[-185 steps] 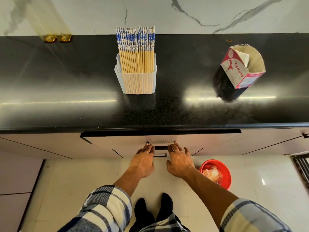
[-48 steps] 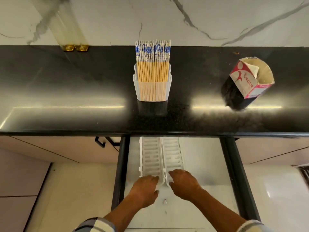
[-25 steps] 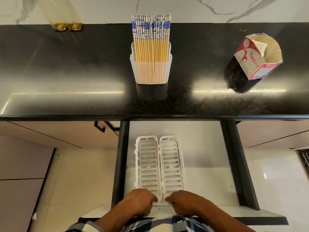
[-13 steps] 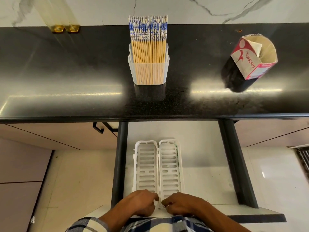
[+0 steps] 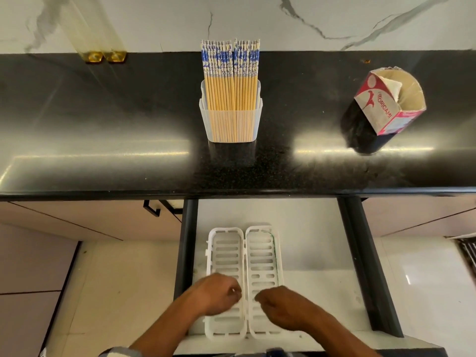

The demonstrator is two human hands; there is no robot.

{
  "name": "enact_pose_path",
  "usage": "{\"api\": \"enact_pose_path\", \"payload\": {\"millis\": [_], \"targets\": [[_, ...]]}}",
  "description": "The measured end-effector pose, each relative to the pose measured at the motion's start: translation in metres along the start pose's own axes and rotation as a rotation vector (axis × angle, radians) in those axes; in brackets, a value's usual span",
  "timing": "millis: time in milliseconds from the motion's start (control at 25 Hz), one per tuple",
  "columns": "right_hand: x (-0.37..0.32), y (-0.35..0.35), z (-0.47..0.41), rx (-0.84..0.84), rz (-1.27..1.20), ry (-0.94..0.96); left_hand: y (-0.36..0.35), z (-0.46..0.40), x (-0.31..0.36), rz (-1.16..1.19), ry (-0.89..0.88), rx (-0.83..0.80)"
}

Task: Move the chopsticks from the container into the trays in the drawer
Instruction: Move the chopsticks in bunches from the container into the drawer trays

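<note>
Many bamboo chopsticks [image 5: 230, 73] with blue-and-white tops stand upright in a translucent white container [image 5: 231, 126] on the black countertop [image 5: 103, 140]. Below it the drawer [image 5: 309, 240] is pulled out. Two white slotted trays [image 5: 225, 249] lie side by side in it, lengthwise, with nothing in them. My left hand [image 5: 219, 295] hovers over the near part of the left tray, fingers loosely curled and holding nothing. My right hand [image 5: 280, 304] hovers over the near part of the right tray in the same way.
An opened red-and-white carton [image 5: 386, 106] stands on the counter at the right. Two gold fittings [image 5: 105, 56] sit at the back left by the marble wall. Black drawer sides [image 5: 360, 253] flank the drawer, and a black cabinet handle [image 5: 152, 210] juts out left of it.
Both hands have let go of the trays' near ends and moved up and forward over the trays. The trays lie closer to the drawer's front than a second ago.
</note>
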State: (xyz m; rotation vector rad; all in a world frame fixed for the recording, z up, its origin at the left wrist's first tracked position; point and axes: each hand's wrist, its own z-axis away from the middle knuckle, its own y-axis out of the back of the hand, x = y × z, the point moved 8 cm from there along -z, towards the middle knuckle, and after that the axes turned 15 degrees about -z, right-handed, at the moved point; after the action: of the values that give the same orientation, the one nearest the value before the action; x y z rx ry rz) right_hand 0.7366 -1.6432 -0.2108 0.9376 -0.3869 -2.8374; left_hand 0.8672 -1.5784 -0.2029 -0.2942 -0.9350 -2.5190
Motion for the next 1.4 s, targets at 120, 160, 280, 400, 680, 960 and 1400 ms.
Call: {"api": "enact_pose_path", "payload": {"millis": [120, 160, 280, 400, 680, 960, 1400], "targets": [[-0.051, 0.093, 0.013, 0.286, -0.052, 0.191, 0.115, 0.024, -0.025, 0.201, 0.014, 0.371], [-0.075, 0.126, 0.021, 0.376, -0.058, 0.258, 0.158, 0.036, -0.030, 0.227, 0.015, 0.506], [-0.157, 0.223, 0.048, 0.612, -0.095, 0.441, 0.280, 0.069, -0.029, 0.205, -0.002, 0.828], [-0.229, 0.295, 0.070, 0.790, -0.108, 0.617, 0.370, 0.079, -0.015, 0.164, -0.030, 0.967], [-0.284, 0.411, 0.036, 0.976, -0.308, 0.655, 0.480, 0.038, -0.023, 0.294, 0.011, 1.136], [-0.249, 0.441, -0.036, 0.904, -0.533, 0.467, 0.536, -0.004, -0.016, -0.124, 0.111, 1.178], [-0.249, 0.439, -0.076, 0.670, -0.638, 0.482, 0.536, -0.062, -0.014, -0.311, 0.114, 0.905]]}}
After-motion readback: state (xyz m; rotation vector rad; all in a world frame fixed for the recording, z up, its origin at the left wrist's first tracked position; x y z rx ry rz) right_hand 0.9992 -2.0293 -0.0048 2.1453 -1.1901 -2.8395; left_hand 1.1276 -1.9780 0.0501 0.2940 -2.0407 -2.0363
